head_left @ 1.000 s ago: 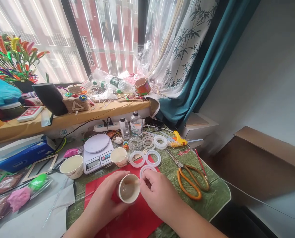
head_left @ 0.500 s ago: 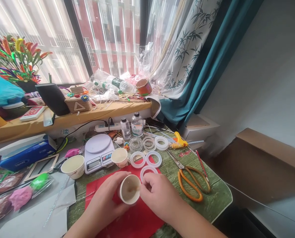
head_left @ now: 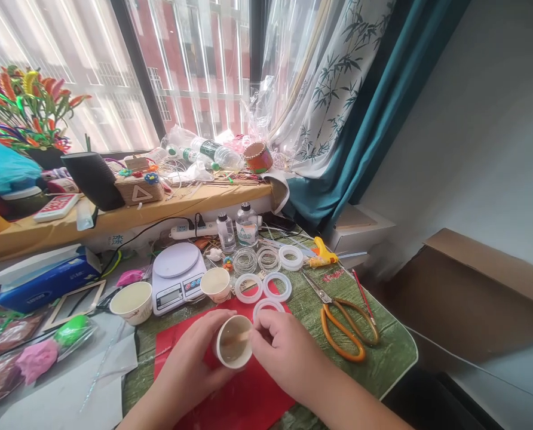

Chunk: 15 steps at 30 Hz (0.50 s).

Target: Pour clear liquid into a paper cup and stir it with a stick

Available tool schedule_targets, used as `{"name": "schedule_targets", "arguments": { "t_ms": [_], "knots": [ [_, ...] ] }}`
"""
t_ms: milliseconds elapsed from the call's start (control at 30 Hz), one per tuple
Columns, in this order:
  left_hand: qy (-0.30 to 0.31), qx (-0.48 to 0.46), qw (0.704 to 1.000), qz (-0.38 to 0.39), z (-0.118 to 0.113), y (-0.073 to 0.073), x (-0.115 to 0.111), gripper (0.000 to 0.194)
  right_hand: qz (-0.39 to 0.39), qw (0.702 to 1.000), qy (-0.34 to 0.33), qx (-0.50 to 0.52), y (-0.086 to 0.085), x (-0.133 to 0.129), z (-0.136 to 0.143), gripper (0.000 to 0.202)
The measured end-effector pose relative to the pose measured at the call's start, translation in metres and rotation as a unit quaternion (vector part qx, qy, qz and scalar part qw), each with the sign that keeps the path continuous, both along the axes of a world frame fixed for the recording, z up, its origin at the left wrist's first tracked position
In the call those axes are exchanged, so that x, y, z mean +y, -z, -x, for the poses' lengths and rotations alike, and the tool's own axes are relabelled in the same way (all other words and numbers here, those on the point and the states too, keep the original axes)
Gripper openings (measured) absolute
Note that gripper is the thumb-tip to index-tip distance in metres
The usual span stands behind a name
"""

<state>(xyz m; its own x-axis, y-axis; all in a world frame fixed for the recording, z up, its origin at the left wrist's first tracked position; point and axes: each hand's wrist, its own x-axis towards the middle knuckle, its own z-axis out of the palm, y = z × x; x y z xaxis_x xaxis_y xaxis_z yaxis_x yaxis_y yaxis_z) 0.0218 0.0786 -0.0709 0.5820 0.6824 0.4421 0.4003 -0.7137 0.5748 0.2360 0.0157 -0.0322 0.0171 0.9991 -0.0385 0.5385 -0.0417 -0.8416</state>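
My left hand (head_left: 193, 357) is wrapped round a small paper cup (head_left: 219, 357), which is tilted so that its inside faces me. A cloudy liquid lies in the cup. Pinched in my right hand (head_left: 281, 341) is a thin wooden stick (head_left: 240, 337), its lower end inside the cup. Both hands are over a red sheet (head_left: 244, 399). Just beyond my right fingers lies a white ring-shaped mold (head_left: 267, 307), partly hidden by them. Two more ring molds (head_left: 248, 289) (head_left: 277, 288) lie behind it.
A kitchen scale (head_left: 178, 276) stands behind, with a paper cup (head_left: 216, 285) to its right and a larger cup (head_left: 132, 303) at left. Scissors (head_left: 333, 313) and a yellow glue gun (head_left: 323, 253) lie right. Two clear bottles (head_left: 247, 226) (head_left: 226, 233) stand at the back.
The stick now shows across the cup's mouth, where it was hardly visible before. My right hand has shifted only slightly, and the left keeps its hold on the cup.
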Motion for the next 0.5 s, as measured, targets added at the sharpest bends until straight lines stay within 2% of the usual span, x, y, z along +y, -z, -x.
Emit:
{"name": "schedule_targets", "arguments": {
  "t_ms": [100,233,500],
  "knots": [
    [0.000,0.001,1.000,-0.011,-0.0001,-0.0001,-0.0002,0.052,-0.014,1.000,-0.005,-0.025,0.0004,-0.0013,0.0008,0.029],
    [0.002,0.004,1.000,-0.010,0.0005,-0.0004,-0.0001,0.054,-0.011,1.000,-0.003,-0.007,0.0004,-0.0011,-0.0002,0.029],
    [0.010,-0.006,1.000,-0.016,0.0006,0.0041,0.0021,0.050,0.023,1.000,0.005,0.012,-0.0009,0.0000,-0.0010,0.030]
  ]
}}
